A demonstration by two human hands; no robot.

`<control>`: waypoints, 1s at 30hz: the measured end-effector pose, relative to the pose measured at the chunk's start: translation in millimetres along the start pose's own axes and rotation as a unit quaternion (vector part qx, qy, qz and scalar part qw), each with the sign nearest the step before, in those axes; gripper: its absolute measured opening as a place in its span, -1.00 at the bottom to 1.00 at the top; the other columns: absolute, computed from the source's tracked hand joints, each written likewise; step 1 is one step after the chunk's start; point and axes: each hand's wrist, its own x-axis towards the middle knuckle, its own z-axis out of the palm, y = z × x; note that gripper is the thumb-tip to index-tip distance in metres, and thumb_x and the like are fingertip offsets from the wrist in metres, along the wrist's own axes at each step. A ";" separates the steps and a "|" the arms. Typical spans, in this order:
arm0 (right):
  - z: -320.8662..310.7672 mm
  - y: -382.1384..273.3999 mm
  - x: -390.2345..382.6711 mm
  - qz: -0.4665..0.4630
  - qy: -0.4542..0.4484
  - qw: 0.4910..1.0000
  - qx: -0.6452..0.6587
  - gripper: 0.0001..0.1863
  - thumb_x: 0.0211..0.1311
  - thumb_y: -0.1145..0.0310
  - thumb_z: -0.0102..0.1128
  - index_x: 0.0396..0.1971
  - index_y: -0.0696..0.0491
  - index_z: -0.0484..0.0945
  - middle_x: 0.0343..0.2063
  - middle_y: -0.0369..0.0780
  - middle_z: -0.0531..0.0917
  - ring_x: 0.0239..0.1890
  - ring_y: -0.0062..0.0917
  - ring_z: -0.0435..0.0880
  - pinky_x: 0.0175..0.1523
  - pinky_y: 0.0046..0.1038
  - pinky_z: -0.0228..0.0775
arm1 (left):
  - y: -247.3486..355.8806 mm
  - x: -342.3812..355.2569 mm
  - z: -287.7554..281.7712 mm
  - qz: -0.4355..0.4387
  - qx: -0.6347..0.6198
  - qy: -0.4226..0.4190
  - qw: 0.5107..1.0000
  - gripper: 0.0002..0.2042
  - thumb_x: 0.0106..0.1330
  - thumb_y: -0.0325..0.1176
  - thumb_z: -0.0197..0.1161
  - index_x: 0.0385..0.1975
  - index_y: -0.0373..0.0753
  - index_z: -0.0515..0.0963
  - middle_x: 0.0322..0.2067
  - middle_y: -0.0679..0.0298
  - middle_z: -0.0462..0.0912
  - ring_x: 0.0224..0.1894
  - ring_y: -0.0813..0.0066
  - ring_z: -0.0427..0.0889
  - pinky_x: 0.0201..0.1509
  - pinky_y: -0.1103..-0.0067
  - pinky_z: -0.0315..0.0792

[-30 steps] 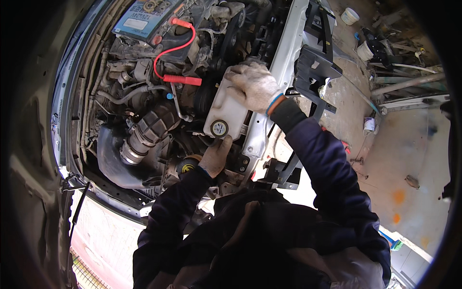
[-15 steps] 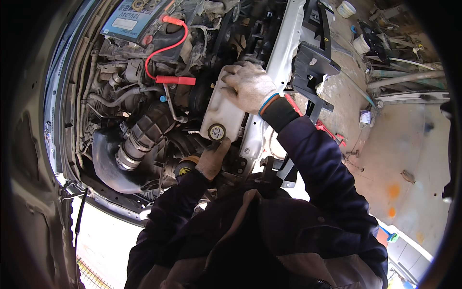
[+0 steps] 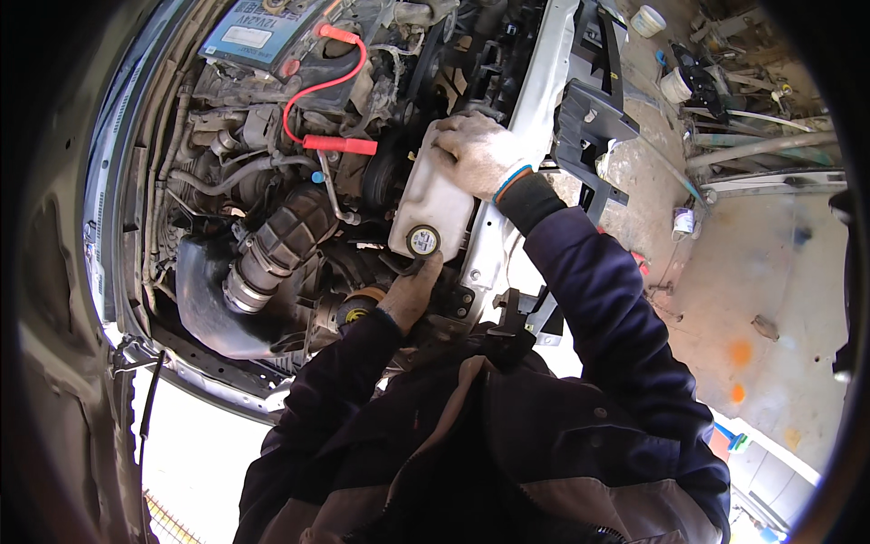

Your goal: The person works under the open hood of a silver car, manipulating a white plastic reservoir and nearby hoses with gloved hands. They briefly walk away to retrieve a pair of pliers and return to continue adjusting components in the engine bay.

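Note:
A white plastic fluid reservoir (image 3: 431, 201) lies along the inner side of the pale front crossmember, with its round black-rimmed cap (image 3: 423, 240) at the near end. My right hand (image 3: 480, 154), in a whitish work glove with a blue cuff edge, is closed over the reservoir's far end, fingers bent across its top. At the near end my left hand (image 3: 412, 295) grips the reservoir just below the cap. Its thumb shows against the wall; the other fingers are mostly hidden underneath. Whether the reservoir is fastened to anything cannot be seen.
Left of the reservoir are a red cable with a red-handled clamp (image 3: 340, 145), a ribbed black intake hose (image 3: 288, 231) and a blue-topped battery (image 3: 249, 36). A black-and-orange round part (image 3: 358, 306) sits by my left wrist. Black bracketry (image 3: 589, 127) borders the crossmember's right side.
The reservoir and both hands appear slightly farther up and right. Nearby engine parts shift similarly, so much of this is the view moving. Both hands keep their hold.

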 end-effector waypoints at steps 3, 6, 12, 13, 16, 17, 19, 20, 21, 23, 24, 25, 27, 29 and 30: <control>2.8 2.0 -1.1 -0.007 0.007 1.000 -0.003 -0.73 0.45 0.22 0.34 -0.11 0.06 0.88 0.10 -0.13 0.85 0.19 -0.14 0.78 0.36 -0.16 0.63 | -6.4 2.5 -0.4 0.036 -0.012 -0.026 0.999 -0.24 0.77 0.25 0.01 0.50 -0.42 0.50 0.36 -0.32 0.66 0.54 -0.07 0.56 0.57 0.34 0.38; 3.1 4.1 -0.6 -0.021 0.003 1.000 -0.004 -0.75 0.42 0.26 0.35 -0.11 0.07 0.88 0.09 -0.13 0.85 0.20 -0.15 0.78 0.39 -0.17 0.61 | -13.4 7.6 -1.5 -0.027 0.003 -0.043 0.999 -0.29 0.78 0.22 0.04 0.49 -0.38 0.52 0.35 -0.29 0.68 0.52 -0.07 0.58 0.54 0.35 0.41; -0.8 4.7 1.7 -0.046 0.007 0.999 0.013 -0.73 0.46 0.26 0.32 -0.14 0.11 0.87 0.10 -0.06 0.85 0.16 -0.11 0.80 0.36 -0.13 0.62 | -33.5 8.4 7.4 0.162 0.054 -0.010 0.985 -0.47 0.84 0.08 -0.03 0.42 -0.24 0.53 0.17 -0.30 0.75 0.33 -0.36 0.64 0.34 0.21 0.57; -1.6 4.3 1.7 -0.048 0.011 0.999 0.015 -0.74 0.45 0.27 0.33 -0.14 0.11 0.87 0.10 -0.07 0.85 0.16 -0.11 0.80 0.36 -0.13 0.62 | -37.2 9.1 7.9 0.159 0.076 -0.018 0.984 -0.50 0.84 0.03 -0.03 0.44 -0.23 0.51 0.18 -0.29 0.74 0.33 -0.35 0.65 0.34 0.18 0.57; -3.0 3.0 1.3 -0.045 0.020 0.998 0.027 -0.77 0.44 0.30 0.35 -0.16 0.13 0.86 0.10 -0.06 0.84 0.17 -0.10 0.79 0.36 -0.12 0.62 | -43.8 13.0 5.2 0.152 0.098 -0.047 0.982 -0.56 0.83 -0.06 -0.02 0.48 -0.17 0.46 0.20 -0.28 0.73 0.30 -0.35 0.66 0.33 0.12 0.59; -2.9 2.6 1.6 -0.037 0.018 0.999 0.033 -0.77 0.44 0.31 0.35 -0.17 0.13 0.86 0.10 -0.06 0.84 0.17 -0.10 0.79 0.36 -0.12 0.62 | -43.4 13.2 2.9 0.143 0.085 -0.063 0.984 -0.56 0.82 -0.08 -0.02 0.50 -0.14 0.44 0.22 -0.28 0.71 0.30 -0.35 0.67 0.34 0.10 0.59; -2.9 2.9 2.4 -0.016 0.009 0.999 0.045 -0.78 0.44 0.31 0.35 -0.19 0.15 0.85 0.09 -0.05 0.84 0.16 -0.10 0.79 0.36 -0.11 0.61 | -37.0 10.5 -2.4 0.135 0.077 -0.093 0.983 -0.52 0.79 -0.06 0.01 0.55 -0.14 0.38 0.25 -0.29 0.69 0.29 -0.36 0.67 0.36 0.08 0.58; -3.2 3.4 2.8 -0.026 0.015 0.998 0.047 -0.77 0.45 0.31 0.35 -0.21 0.15 0.85 0.09 -0.05 0.85 0.15 -0.09 0.79 0.35 -0.11 0.61 | -31.9 5.6 -5.7 0.136 0.081 -0.106 0.982 -0.47 0.77 -0.03 0.04 0.58 -0.16 0.34 0.26 -0.31 0.68 0.30 -0.37 0.67 0.38 0.07 0.57; -3.5 3.8 3.1 -0.031 0.017 0.998 0.048 -0.77 0.45 0.30 0.35 -0.22 0.16 0.84 0.08 -0.04 0.85 0.15 -0.09 0.79 0.35 -0.11 0.61 | -25.3 -1.7 -5.8 0.110 0.101 -0.116 0.982 -0.42 0.75 0.00 0.07 0.60 -0.20 0.31 0.27 -0.33 0.67 0.30 -0.38 0.66 0.40 0.06 0.56; -4.0 4.4 3.6 -0.030 0.015 0.998 0.055 -0.76 0.47 0.30 0.34 -0.24 0.17 0.84 0.07 -0.04 0.85 0.13 -0.09 0.79 0.34 -0.12 0.61 | -11.5 -23.3 -3.8 0.100 0.124 -0.060 0.985 -0.30 0.70 0.05 0.13 0.63 -0.30 0.24 0.27 -0.37 0.65 0.31 -0.40 0.65 0.42 0.05 0.54; -4.2 4.6 3.9 -0.024 0.011 0.998 0.060 -0.75 0.49 0.29 0.34 -0.24 0.18 0.83 0.06 -0.03 0.85 0.13 -0.08 0.79 0.34 -0.12 0.61 | -5.6 -34.4 -3.1 0.109 0.137 -0.020 0.984 -0.24 0.68 0.08 0.16 0.64 -0.35 0.20 0.27 -0.39 0.64 0.31 -0.42 0.65 0.43 0.04 0.53; -4.5 4.6 3.9 -0.016 0.004 0.998 0.062 -0.74 0.50 0.28 0.34 -0.25 0.19 0.83 0.06 -0.03 0.85 0.12 -0.08 0.79 0.34 -0.12 0.61 | -1.8 -41.1 -5.7 0.085 0.128 -0.041 0.987 -0.21 0.67 0.09 0.17 0.65 -0.40 0.18 0.28 -0.41 0.63 0.31 -0.43 0.65 0.43 0.04 0.53; -5.7 4.0 4.1 -0.013 0.006 0.997 0.075 -0.72 0.52 0.27 0.33 -0.23 0.20 0.83 0.05 -0.02 0.85 0.12 -0.07 0.80 0.33 -0.12 0.62 | 0.5 -48.8 -10.2 0.117 0.092 -0.036 0.988 -0.14 0.66 0.11 0.20 0.65 -0.50 0.13 0.31 -0.44 0.60 0.32 -0.45 0.64 0.43 0.03 0.53; -6.3 2.3 4.7 -0.005 0.011 0.996 0.085 -0.70 0.54 0.26 0.32 -0.20 0.20 0.84 0.05 -0.01 0.86 0.11 -0.06 0.81 0.33 -0.12 0.62 | -2.0 -42.8 -11.6 0.128 0.113 -0.051 0.984 -0.21 0.67 0.11 0.18 0.62 -0.43 0.22 0.32 -0.43 0.59 0.30 -0.45 0.64 0.42 0.03 0.53; -6.4 1.0 4.6 0.002 0.015 0.996 0.089 -0.70 0.55 0.25 0.32 -0.19 0.20 0.84 0.05 0.00 0.86 0.10 -0.05 0.81 0.33 -0.12 0.62 | -4.6 -36.3 -10.4 0.139 0.119 -0.057 0.981 -0.25 0.68 0.10 0.17 0.60 -0.39 0.26 0.32 -0.42 0.60 0.30 -0.45 0.65 0.41 0.03 0.53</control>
